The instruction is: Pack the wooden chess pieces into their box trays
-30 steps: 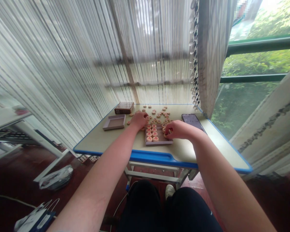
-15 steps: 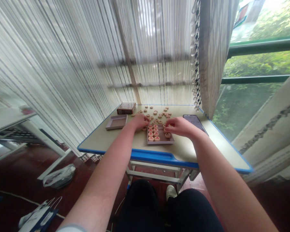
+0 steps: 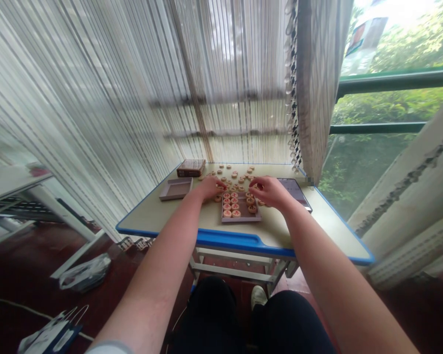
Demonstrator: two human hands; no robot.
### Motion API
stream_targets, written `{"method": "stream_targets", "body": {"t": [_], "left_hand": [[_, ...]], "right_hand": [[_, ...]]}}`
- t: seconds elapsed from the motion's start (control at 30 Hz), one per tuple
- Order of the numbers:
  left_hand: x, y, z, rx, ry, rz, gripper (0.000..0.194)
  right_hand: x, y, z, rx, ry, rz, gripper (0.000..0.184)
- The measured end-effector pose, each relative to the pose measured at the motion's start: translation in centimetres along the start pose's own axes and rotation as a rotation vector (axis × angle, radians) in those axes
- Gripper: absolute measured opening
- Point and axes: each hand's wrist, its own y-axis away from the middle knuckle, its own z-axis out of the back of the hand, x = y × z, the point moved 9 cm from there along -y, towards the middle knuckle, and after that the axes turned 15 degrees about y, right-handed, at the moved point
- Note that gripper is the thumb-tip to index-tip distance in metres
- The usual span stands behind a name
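Note:
A shallow cardboard tray (image 3: 241,220) lies on the table in front of me, holding round wooden Chinese chess pieces. Red-marked pieces (image 3: 227,207) fill two columns at its left; a column of dark-marked pieces (image 3: 252,209) stands along the right wall. My left hand (image 3: 208,188) is at the tray's far left corner, fingertips closed around a red-marked chess piece. Above the far right corner my right hand (image 3: 269,191) hovers with bent fingers and thumb apart, and I see nothing held in it. Loose pieces (image 3: 235,174) are scattered beyond the tray, some partly hidden by my hands.
An open box lid (image 3: 176,189) lies at the left of the table, with a brown box (image 3: 191,167) behind it. A phone (image 3: 297,194) lies right of my right hand. A string curtain (image 3: 243,113) hangs behind the table's blue edge (image 3: 225,238).
My right hand has lifted away from the tray's right column, where more dark-marked pieces now show. The left hand stays near the far left corner. The view has shifted slightly.

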Motion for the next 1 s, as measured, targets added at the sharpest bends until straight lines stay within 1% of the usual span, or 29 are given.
{"method": "stream_targets", "body": {"t": [0.13, 0.23, 0.37, 0.43, 0.53, 0.6, 0.67, 0.8, 1.0], "left_hand": [[0.6, -0.2, 0.4, -0.064, -0.088, 0.024, 0.027], [1.4, -0.3, 1.0, -0.13, -0.111, 0.061, 0.034], [2.7, -0.2, 1.9, -0.232, -0.134, 0.158, 0.042], [2.6, -0.2, 1.7, -0.227, -0.155, 0.144, 0.043], [1.8, -0.6, 0.7, -0.157, -0.161, 0.07, 0.044], [2.1, -0.8, 0.1, -0.115, -0.163, 0.106, 0.043], [2.7, -0.8, -0.2, -0.101, -0.162, 0.167, 0.041], [3.0, -0.8, 0.0, -0.118, -0.131, 0.189, 0.039], [2.9, -0.8, 0.9, -0.156, -0.022, 0.154, 0.041]], "right_hand": [[-0.6, -0.1, -0.2, -0.036, 0.01, -0.023, 0.021], [-1.2, -0.1, -0.5, -0.044, 0.008, -0.055, 0.022], [-1.6, -0.1, -1.1, -0.025, 0.005, -0.071, 0.021], [-1.7, -0.1, -1.4, -0.021, 0.012, -0.081, 0.021], [-1.8, -0.1, -1.4, -0.024, 0.024, -0.09, 0.021], [-1.7, -0.1, -1.4, -0.031, 0.026, -0.088, 0.02], [-1.7, -0.1, -1.3, -0.035, 0.022, -0.088, 0.02], [-1.8, -0.1, -1.5, -0.032, 0.015, -0.092, 0.021], [-2.0, -0.1, -1.8, -0.032, 0.01, -0.106, 0.021]]}}
